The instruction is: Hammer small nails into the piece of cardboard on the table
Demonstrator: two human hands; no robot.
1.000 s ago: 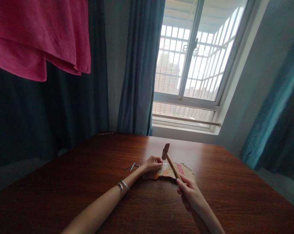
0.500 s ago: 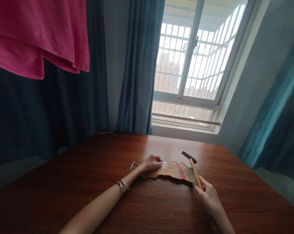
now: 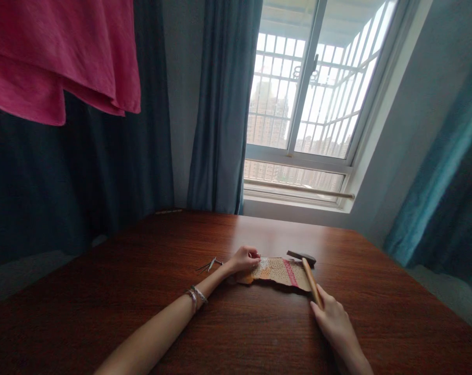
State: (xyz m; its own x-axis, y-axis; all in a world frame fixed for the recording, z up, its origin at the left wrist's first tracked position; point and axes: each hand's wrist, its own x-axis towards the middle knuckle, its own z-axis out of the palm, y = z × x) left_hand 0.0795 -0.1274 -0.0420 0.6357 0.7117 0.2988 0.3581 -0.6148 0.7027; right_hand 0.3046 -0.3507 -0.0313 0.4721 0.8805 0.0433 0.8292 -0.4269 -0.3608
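My right hand (image 3: 332,317) is wrapped round the wooden handle of a hammer (image 3: 312,281). Its dark head hangs over the right end of a speckled, cardboard-like piece (image 3: 277,273) with a pink stripe and a ragged front edge. At the left end of this piece rests my left hand (image 3: 246,259), its thumb and fingers pinched together. Whatever is between those fingertips is too small to make out. Just left of that wrist lies a small heap of nails (image 3: 210,264), several of them, thin and grey.
Everything lies on a brown wooden table (image 3: 236,333). A barred window (image 3: 298,104) is behind it, with blue curtains (image 3: 220,114) beside it. A pink cloth (image 3: 64,57) hangs at the upper left.
The hammer head has come down and slightly left, tilting flatter over the patterned piece. My left hand has stayed in nearly the same place.
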